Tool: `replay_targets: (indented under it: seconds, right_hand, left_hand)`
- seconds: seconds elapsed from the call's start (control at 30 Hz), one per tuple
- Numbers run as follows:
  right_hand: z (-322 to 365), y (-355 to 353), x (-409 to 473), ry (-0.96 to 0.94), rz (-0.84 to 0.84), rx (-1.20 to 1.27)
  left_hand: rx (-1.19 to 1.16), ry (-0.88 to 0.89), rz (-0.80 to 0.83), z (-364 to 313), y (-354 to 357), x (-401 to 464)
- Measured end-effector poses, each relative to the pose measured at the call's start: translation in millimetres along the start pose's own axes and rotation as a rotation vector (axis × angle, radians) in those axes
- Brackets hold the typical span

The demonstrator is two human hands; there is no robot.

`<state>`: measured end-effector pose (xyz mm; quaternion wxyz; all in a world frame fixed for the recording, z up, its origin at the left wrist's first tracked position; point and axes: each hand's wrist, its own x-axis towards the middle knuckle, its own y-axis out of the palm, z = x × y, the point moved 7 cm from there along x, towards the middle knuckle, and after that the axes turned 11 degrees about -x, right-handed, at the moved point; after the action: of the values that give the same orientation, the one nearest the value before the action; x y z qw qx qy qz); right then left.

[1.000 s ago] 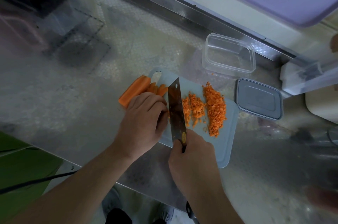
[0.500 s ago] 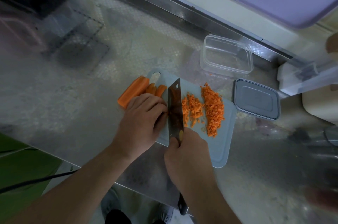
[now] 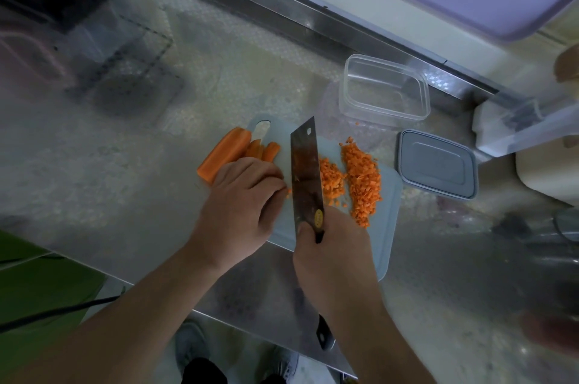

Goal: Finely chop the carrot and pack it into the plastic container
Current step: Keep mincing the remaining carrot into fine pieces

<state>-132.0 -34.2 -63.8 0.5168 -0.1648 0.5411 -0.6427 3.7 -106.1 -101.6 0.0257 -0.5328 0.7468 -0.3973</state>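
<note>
A person is standing at a steel counter [image 3: 125,183] and dicing carrot on a pale blue cutting board [image 3: 388,227]. The right hand [image 3: 332,255] is wrapping its fingers round the handle of a cleaver [image 3: 307,170], gripping close up by the blade, and the blade is standing edge-down across the board, running from near to far. The left hand [image 3: 242,208] is lying just to the left of the blade with its fingers curled over the carrot strips [image 3: 260,150], pinning them down; the knuckles are sitting very near the flat of the blade, and whether they are touching it is not clear. A thicker uncut carrot piece [image 3: 224,154] is lying at the left edge of the board, partly hanging over the counter. To the right of the blade, two heaps of chopped carrot [image 3: 360,180] are piling up. The plastic container [image 3: 383,89] is sitting open and seemingly empty on the counter, just beyond the far right corner of the board, with its grey lid [image 3: 438,164] lying to the right of the board. So the chopping looks well under way and the packing not begun. The main risk is the left fingertips: hidden under the hand, they could creep forward under the edge as the strips shorten. The overhanging carrot piece could roll off if nudged, and the right-hand heap could spill off the board's right edge.
</note>
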Motion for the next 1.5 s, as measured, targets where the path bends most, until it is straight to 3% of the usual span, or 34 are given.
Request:
replay_targets:
  seconds: [0.33, 0.73, 1.0, 1.27, 1.5]
  right_hand:
    - [-9, 14, -3, 0.052, 0.059, 0.045]
    - [-14, 3, -2, 0.057, 0.072, 0.092]
    - [-34, 10, -10, 0.114, 0.141, 0.037]
    - [-29, -13, 5, 0.188, 0.060, 0.019]
    - [-12, -20, 48, 0.132, 0.025, 0.238]
  left_hand:
    - [0.042, -0.118, 0.019, 1, 2, 3]
    - [0.139, -0.086, 0.022, 3, 5, 0]
    - [0.215, -0.071, 0.146, 1, 15, 3]
    - [0.247, -0.122, 0.187, 3, 15, 6]
    - [0.191, -0.101, 0.126, 2, 12, 5]
